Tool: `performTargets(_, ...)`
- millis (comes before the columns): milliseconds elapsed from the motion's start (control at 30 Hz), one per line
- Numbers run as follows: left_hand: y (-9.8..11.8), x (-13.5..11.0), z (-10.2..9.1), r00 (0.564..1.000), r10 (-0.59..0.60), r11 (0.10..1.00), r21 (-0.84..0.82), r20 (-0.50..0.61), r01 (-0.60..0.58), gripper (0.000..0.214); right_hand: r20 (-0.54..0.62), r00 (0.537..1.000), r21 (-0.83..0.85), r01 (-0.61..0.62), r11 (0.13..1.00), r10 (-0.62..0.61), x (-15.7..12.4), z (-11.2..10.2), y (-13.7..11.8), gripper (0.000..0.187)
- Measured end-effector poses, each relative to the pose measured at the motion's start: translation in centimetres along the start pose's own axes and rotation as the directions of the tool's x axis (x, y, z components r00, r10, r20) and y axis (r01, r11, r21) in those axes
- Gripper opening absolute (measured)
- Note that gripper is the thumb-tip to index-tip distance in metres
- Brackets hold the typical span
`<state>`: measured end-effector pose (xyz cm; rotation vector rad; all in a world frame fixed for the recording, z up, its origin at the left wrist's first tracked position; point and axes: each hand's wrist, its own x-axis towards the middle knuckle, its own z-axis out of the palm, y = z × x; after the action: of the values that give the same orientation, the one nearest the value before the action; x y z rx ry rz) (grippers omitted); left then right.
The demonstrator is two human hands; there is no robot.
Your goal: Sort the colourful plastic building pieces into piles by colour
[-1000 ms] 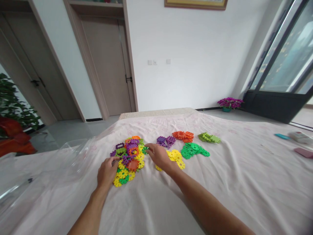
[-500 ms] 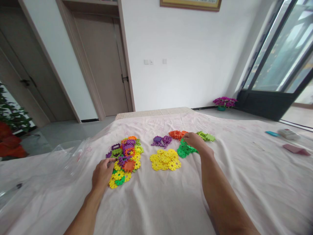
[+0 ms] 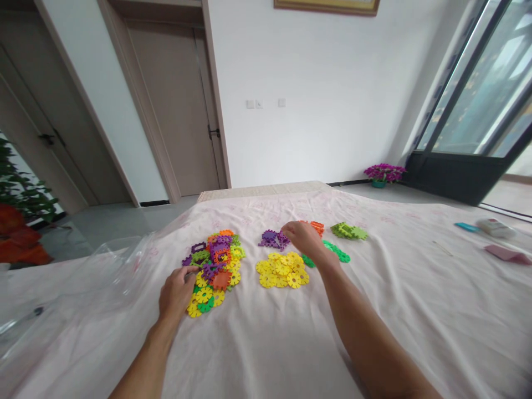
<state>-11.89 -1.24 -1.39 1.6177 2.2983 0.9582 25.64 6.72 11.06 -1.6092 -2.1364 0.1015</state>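
– Sorting by colour, by the look of it?

– That is my reading. 5 single-colour groups of flat plastic snowflake-shaped building pieces lie around the right hand [image 3: 305, 239]: the purple group [image 3: 270, 239] at its fingertips, the yellow group [image 3: 282, 270] just below it towards the person, the orange group [image 3: 318, 226] half hidden behind its knuckles, the dark green group [image 3: 339, 255] beside its wrist, and the light green group [image 3: 349, 231] further out on its far side.

– And the unsorted ones?

– The mixed multicoloured heap of pieces [image 3: 216, 260] lies just beyond the left hand [image 3: 177, 296], whose curled fingers touch its near edge.

– Is either of the 2 hands holding a piece?

– I cannot tell. The right hand is palm down with its fingers bent towards the purple pieces; the left hand's fingertips are drawn together at the heap, but any piece between them is too small to make out.

– So which step is this?

– I judge it a drop-off at the purple group while the left hand picks at the heap. A next move would call for pulling 1 piece free without scattering the heap over the pale pink bedsheet [image 3: 270, 343].
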Motion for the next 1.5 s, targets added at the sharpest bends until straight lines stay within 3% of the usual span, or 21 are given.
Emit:
performTargets(100,0.0,0.0,0.0,1.0,0.007,1.0,-0.004,0.001,-0.007,0.032,0.119,0.971,0.076,0.199,0.977,-0.208,-1.1,3.2,-4.1,0.02)
performTargets(233,0.0,0.0,0.0,1.0,0.02,1.0,-0.014,-0.014,-0.02,0.032,0.148,0.894,0.13,0.407,0.904,-0.424,-3.6,7.5,-8.2,0.029)
performTargets(367,0.0,0.0,0.1,1.0,0.005,1.0,-0.01,-0.028,-0.005,0.032,0.127,0.85,0.138,0.495,0.858,-0.511,-5.7,10.0,-10.5,0.044)
performTargets(467,-0.2,0.0,0.2,1.0,0.014,1.0,-0.004,-0.024,-0.014,0.032,0.126,0.839,0.103,0.519,0.848,-0.529,-6.2,10.9,-11.3,0.04)
performTargets(600,-0.4,0.1,0.3,0.999,0.022,1.0,0.002,-0.023,-0.022,0.032,0.133,0.817,0.037,0.562,0.826,-0.562,-5.9,11.5,-11.3,0.019)
performTargets(833,0.1,-0.1,0.0,1.0,0.019,1.0,-0.004,-0.023,-0.019,0.032,0.021,0.807,0.039,0.589,0.807,-0.59,-6.3,11.0,-11.3,0.021)
performTargets(1033,0.3,-0.2,-0.2,1.0,0.014,1.0,-0.007,-0.016,-0.014,0.032,-0.129,0.928,0.287,0.372,0.883,-0.349,-4.4,8.8,-9.8,0.025)
performTargets(1200,0.0,0.0,0.0,1.0,0.019,1.0,0.002,-0.012,-0.019,0.031,-0.17,0.984,0.39,0.107,0.915,-0.043,-0.4,6.3,-4.6,0.034)
performTargets(1400,-0.4,0.1,0.3,1.0,0.017,1.0,0.002,-0.019,-0.017,0.03,-0.247,0.939,0.334,-0.151,0.931,0.241,1.6,5.0,3.2,0.039)
performTargets(1500,-0.4,0.1,0.3,1.0,0.013,1.0,0.0,-0.024,-0.013,0.031,-0.243,0.899,0.409,-0.247,0.879,0.365,1.9,5.2,6.5,0.039)
